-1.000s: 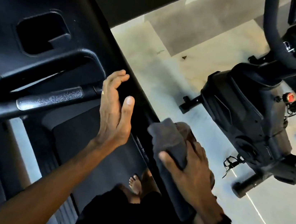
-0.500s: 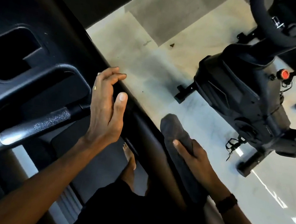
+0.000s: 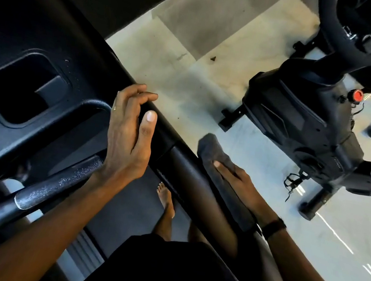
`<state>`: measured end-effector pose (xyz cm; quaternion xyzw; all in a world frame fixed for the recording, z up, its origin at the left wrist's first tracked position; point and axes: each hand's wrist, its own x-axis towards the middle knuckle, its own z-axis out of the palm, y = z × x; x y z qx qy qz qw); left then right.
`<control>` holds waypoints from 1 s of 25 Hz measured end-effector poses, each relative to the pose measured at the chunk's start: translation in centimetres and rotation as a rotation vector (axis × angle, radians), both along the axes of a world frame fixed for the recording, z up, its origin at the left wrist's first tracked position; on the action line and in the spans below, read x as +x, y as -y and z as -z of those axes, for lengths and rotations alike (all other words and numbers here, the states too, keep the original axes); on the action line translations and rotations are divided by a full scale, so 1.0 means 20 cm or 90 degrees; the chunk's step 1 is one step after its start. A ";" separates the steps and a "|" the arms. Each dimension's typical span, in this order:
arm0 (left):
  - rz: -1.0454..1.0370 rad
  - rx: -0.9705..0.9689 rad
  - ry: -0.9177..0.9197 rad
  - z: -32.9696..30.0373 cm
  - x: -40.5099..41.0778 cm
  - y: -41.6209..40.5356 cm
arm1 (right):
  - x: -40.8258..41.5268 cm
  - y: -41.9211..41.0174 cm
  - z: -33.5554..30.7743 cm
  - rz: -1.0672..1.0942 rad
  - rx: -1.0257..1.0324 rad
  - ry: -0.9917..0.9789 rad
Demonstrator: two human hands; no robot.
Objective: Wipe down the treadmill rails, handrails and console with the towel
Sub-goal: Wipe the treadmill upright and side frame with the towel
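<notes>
A dark grey towel (image 3: 218, 161) lies along the outer side of the treadmill's right handrail (image 3: 189, 174), a black padded bar running diagonally. My right hand (image 3: 240, 183) presses the towel against that rail with flat, straight fingers. My left hand (image 3: 130, 133) hovers edge-on beside the console's right edge (image 3: 110, 59), fingers loosely extended, holding nothing. The black console (image 3: 29, 32) fills the upper left, with a cup-holder recess (image 3: 19, 87). A metal-sensor grip bar (image 3: 56, 184) crosses below it.
A black exercise bike (image 3: 300, 122) with a red knob (image 3: 358, 95) stands on the pale floor (image 3: 177, 73) to the right. My bare foot (image 3: 167, 201) stands on the treadmill belt (image 3: 127, 213) below the rail.
My right hand flattened and slid the towel down along the outer side of the handrail. The left hand stayed near the console edge while the view shifted.
</notes>
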<state>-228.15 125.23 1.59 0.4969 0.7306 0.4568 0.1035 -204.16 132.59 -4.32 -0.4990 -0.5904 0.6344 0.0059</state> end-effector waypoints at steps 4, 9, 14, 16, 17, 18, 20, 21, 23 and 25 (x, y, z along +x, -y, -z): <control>-0.033 0.010 0.041 -0.01 -0.01 0.02 | 0.00 0.19 -0.27 -0.110 0.399 0.102; -0.056 0.053 0.065 -0.03 -0.03 -0.03 | -0.54 0.03 -0.14 -0.145 0.437 0.111; -0.056 0.050 0.086 -0.03 -0.03 -0.07 | -0.28 -0.07 0.01 -0.242 0.431 0.084; -0.058 0.046 0.095 -0.04 -0.06 -0.07 | -0.11 0.02 -0.12 -0.155 0.420 0.113; -0.064 0.043 0.095 -0.04 -0.07 -0.07 | -0.09 0.07 -0.19 -0.129 0.380 0.152; -0.070 0.038 0.093 -0.04 -0.08 -0.06 | -0.12 0.13 -0.25 -0.112 0.379 0.177; -0.078 0.031 0.090 -0.03 -0.10 -0.04 | -0.33 0.19 -0.31 -0.161 0.519 0.216; -0.079 0.030 0.087 -0.03 -0.10 -0.04 | -0.47 0.16 -0.30 -0.172 0.551 0.194; -0.073 0.033 0.081 -0.03 -0.10 -0.04 | -0.69 0.01 -0.16 -0.135 0.433 0.132; -0.062 0.031 0.078 -0.04 -0.09 -0.06 | -0.71 -0.20 0.04 -0.140 0.273 0.071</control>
